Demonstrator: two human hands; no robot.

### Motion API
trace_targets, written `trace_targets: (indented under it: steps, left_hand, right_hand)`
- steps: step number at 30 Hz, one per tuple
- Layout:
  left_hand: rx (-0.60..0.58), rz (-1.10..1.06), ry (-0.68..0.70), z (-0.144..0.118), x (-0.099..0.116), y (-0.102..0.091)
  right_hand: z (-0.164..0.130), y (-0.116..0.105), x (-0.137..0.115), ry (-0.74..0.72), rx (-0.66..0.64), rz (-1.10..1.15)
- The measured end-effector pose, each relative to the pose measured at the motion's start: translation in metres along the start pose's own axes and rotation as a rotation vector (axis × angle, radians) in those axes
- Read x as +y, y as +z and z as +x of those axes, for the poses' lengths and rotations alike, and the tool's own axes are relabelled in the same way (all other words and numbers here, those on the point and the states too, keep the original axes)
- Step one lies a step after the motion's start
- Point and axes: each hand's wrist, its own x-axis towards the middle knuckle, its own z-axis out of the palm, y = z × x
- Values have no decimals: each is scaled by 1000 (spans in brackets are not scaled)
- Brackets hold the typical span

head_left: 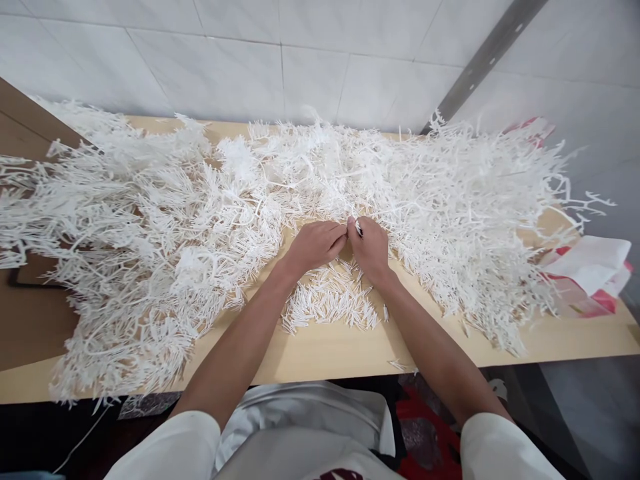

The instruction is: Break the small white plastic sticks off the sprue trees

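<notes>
Over the middle of the table my left hand (320,243) and my right hand (369,248) meet, fingertips nearly touching. The fingers of both are closed in a pinch. A small white plastic piece (358,228) shows at my right thumb and forefinger, with something dark beside it that I cannot make out. What my left fingers pinch, if anything, is hidden. Below the hands lies a loose pile of short white plastic sticks (330,300). Heaps of white branching plastic pieces (225,193) curve around the hands to the left, back and right.
The light wooden table (320,350) stands against a white tiled wall (240,73) with a grey metal post (480,70). A cardboard box (37,313) is at the left. A pink and white plastic bag (595,270) lies at the right. A few sticks (399,365) sit near the front edge.
</notes>
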Motion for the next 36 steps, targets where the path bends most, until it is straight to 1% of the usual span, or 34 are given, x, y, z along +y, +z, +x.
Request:
trace_targets:
  steps: [4,9,11,13,15,18,22,24,25,27,30,33,36]
  left_hand:
    - [12,-16,-33,0,0,0]
    - [21,-47,-99,-1,0,-1]
    - [-8,-67,-63,-2,0,-1]
    - [-48,-65,10,-4,1,-2]
    - [-56,-55,18,-4,2,-2]
    - [-9,-104,-61,-2,1,-3]
    - [18,-217,-182,1,-2,-5]
    - [50,-261,-236,2,-3,-6]
    - [73,-278,-237,2,-3,-6]
    - [116,-297,-196,2,-1,-7]
    - [117,-310,-120,2,0,-6]
    - [130,-273,-143,1,-3,-2]
    - [206,-213,-146,0,-7,2]
  right_hand:
    - [-4,0,-3,-48,1,-77]
    - [-5,0,-3,-160,-6,-204]
    - [-4,0,0,-171,-9,-238]
    - [-1,1,4,-122,-25,-238]
    - [2,0,7,-46,-25,-184]
    - [3,-5,5,11,40,9]
    - [1,-16,-2,7,178,287]
    - [1,-18,-3,-21,211,387]
    - [0,-19,-3,-44,201,431]
    - [0,-19,-3,-99,145,512]
    - [-2,-18,-2,-198,48,601]
    - [-4,-18,-2,-297,-44,620]
    - [-6,-18,-4,-369,-125,564]
